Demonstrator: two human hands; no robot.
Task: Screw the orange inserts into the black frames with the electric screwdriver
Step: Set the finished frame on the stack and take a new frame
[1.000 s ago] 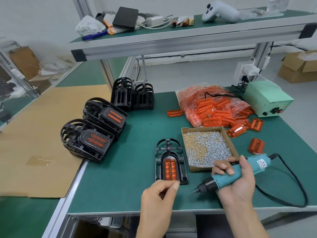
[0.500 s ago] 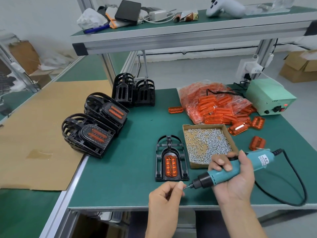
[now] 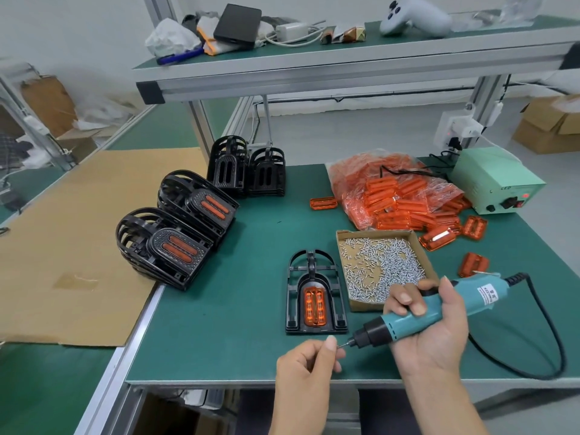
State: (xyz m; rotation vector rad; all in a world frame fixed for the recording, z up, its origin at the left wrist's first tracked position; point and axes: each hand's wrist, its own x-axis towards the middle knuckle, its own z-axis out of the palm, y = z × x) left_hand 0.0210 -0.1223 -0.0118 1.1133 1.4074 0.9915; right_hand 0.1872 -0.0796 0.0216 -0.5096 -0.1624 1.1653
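Note:
A black frame lies flat on the green mat with an orange insert seated in it. My right hand grips the teal electric screwdriver, its bit pointing left, just below the frame's near edge. My left hand pinches a small screw at the bit's tip. A cardboard tray of screws sits right of the frame.
Two stacks of frames with inserts lie at the left, with empty frames behind. A bag of orange inserts and loose ones sit at the right, by a green power supply. The screwdriver's cable loops right.
My left hand has brought the pinched screw up to the screwdriver bit, and my right hand has tilted the tool's tip toward it.

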